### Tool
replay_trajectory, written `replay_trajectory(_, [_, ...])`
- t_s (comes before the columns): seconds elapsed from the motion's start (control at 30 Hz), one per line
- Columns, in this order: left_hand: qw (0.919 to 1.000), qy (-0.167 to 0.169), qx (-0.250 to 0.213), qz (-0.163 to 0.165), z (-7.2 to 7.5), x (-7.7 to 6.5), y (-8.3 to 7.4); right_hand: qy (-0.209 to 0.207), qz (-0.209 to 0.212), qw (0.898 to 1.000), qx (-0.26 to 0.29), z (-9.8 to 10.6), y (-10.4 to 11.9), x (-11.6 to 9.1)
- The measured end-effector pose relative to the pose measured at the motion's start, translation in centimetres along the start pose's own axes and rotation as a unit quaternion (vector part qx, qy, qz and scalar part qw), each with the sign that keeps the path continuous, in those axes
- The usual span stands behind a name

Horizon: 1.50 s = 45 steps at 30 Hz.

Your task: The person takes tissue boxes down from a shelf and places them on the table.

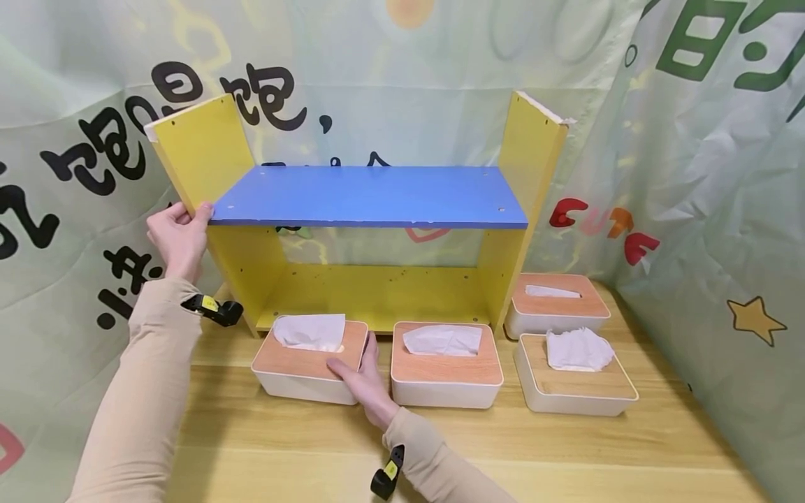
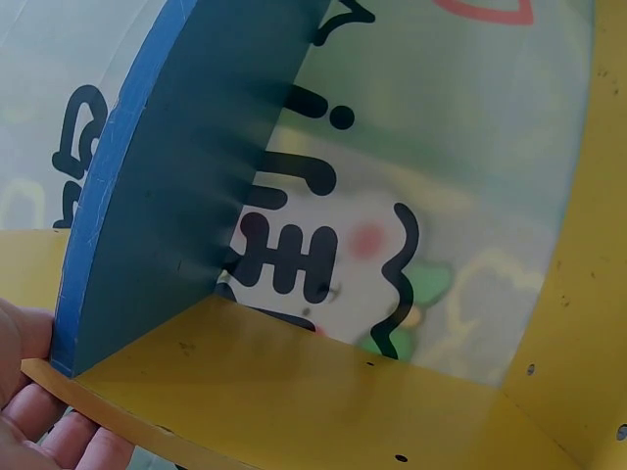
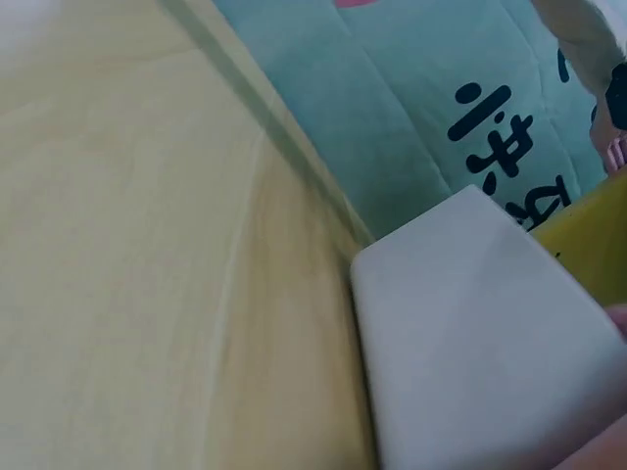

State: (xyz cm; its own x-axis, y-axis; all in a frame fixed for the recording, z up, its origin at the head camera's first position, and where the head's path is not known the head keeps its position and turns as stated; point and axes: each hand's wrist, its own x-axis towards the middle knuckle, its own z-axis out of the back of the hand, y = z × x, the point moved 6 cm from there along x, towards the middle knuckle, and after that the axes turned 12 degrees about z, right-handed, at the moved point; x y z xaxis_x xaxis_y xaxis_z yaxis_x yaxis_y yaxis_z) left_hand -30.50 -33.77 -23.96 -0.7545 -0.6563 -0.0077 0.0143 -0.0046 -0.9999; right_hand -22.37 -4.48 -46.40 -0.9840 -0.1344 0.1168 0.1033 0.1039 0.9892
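Note:
A yellow shelf unit with a blue middle board (image 1: 371, 195) stands on the table. My left hand (image 1: 182, 234) grips the front edge of its left side panel, by the end of the blue board; the left wrist view shows the thumb inside and the fingers (image 2: 69, 441) around the edge. In front of the shelf's lower left lies a tissue box (image 1: 302, 367) with a wooden lid and white sides. My right hand (image 1: 367, 384) holds its right end, thumb on the lid; the other fingers are partly hidden. The box's white side (image 3: 480, 333) fills much of the right wrist view.
To the right of the held box is another tissue box (image 1: 446, 388). Two more, a front one (image 1: 578, 405) and a rear one (image 1: 556, 326), lie beyond the shelf's right side. Printed cloth (image 1: 704, 230) hangs behind and beside the wooden table (image 1: 283, 454).

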Motion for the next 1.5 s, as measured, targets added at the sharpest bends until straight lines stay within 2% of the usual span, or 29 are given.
replay_trajectory(0.3, [1.0, 0.003, 0.002, -0.003, -0.17, 0.12, -0.21, 0.029, -0.017, 0.999, 0.024, -0.15, -0.49, 0.36])
replay_trajectory(0.73, [1.0, 0.007, 0.002, 0.005, -0.18, 0.0, -0.02, 0.05, -0.012, 0.998, 0.042, 0.02, -1.02, 0.63])
replay_trajectory(1.5, [1.0, -0.002, 0.007, -0.003, -0.03, -0.09, 0.05, 0.051, -0.013, 0.998, 0.046, 0.08, -0.58, 0.5])
